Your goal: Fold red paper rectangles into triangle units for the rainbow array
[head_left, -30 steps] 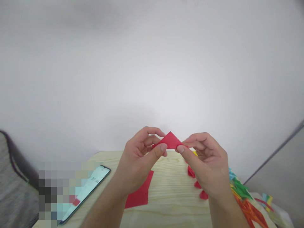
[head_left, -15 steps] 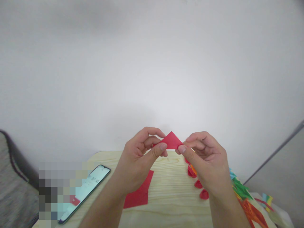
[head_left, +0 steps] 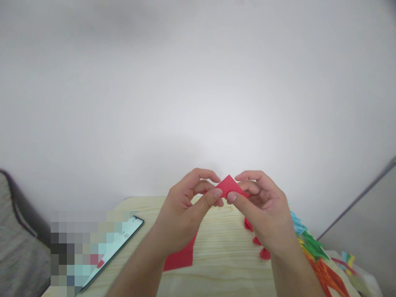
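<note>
A small red piece of paper [head_left: 229, 184], folded into a triangle with its point up, is held above the table between both hands. My left hand [head_left: 188, 210] pinches its left part between thumb and fingers. On the right part, my right hand [head_left: 261, 208] grips with the thumb in front and the fingers behind. The two thumbs are close together near the lower edge. Beneath my left forearm lies red paper [head_left: 182, 260], partly hidden. Several small red folded paper pieces [head_left: 265, 253] sit on the table beside my right wrist.
A phone [head_left: 123, 239] with a lit screen lies at the left of the pale wooden table [head_left: 229, 272]. Along the right edge are folded papers in blue, green [head_left: 312, 244], yellow and orange [head_left: 329, 276]. A white wall [head_left: 198, 90] stands behind the table.
My right thumb has slid inward along the paper, closer to my left thumb. The paper and my left hand have shifted slightly to the right.
</note>
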A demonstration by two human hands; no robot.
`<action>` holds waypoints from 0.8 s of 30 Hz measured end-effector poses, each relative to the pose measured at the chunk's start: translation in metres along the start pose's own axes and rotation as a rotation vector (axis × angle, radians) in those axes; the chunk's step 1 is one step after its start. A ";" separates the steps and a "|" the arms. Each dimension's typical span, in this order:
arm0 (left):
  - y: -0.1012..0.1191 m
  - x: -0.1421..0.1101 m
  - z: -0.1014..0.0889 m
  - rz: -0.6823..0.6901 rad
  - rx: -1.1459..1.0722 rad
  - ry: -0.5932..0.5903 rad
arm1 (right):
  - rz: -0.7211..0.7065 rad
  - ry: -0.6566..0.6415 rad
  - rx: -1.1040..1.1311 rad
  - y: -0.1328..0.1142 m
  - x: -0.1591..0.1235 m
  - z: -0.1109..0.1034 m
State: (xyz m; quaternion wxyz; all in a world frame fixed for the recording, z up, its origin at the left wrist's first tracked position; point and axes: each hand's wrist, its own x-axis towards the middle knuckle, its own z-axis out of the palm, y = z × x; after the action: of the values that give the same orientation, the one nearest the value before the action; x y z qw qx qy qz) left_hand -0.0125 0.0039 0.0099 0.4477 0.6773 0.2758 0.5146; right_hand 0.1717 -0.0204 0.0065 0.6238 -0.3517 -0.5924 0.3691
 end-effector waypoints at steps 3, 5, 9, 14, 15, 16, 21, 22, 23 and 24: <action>0.000 0.001 -0.004 0.007 0.025 0.004 | 0.003 0.011 -0.013 0.001 0.002 -0.002; 0.000 0.002 -0.007 0.014 0.045 0.025 | 0.004 0.020 -0.024 0.001 0.003 -0.003; -0.003 0.003 -0.009 -0.025 0.109 0.007 | 0.001 0.030 -0.019 0.001 0.003 -0.003; -0.003 0.004 -0.006 -0.060 0.131 -0.055 | 0.002 0.020 -0.025 0.000 0.002 -0.001; -0.003 0.004 -0.005 -0.050 0.128 -0.055 | 0.007 0.022 -0.036 0.000 0.002 -0.001; -0.002 0.004 -0.004 -0.041 0.126 -0.052 | 0.010 0.024 -0.044 0.000 0.002 -0.001; -0.001 0.004 -0.005 -0.042 0.134 -0.051 | 0.016 0.024 -0.053 0.000 0.003 -0.003; -0.001 0.004 -0.005 -0.045 0.139 -0.052 | 0.018 0.021 -0.053 -0.001 0.003 -0.003; -0.001 0.004 -0.005 -0.048 0.145 -0.053 | 0.022 0.018 -0.054 -0.001 0.003 -0.003; -0.001 0.004 -0.006 -0.052 0.148 -0.055 | 0.030 0.014 -0.056 -0.002 0.003 -0.003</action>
State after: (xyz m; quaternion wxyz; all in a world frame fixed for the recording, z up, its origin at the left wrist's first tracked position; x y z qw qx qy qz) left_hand -0.0164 0.0098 0.0115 0.4170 0.7151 0.3180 0.4622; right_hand 0.1747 -0.0187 0.0097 0.6123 -0.3806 -0.5926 0.3593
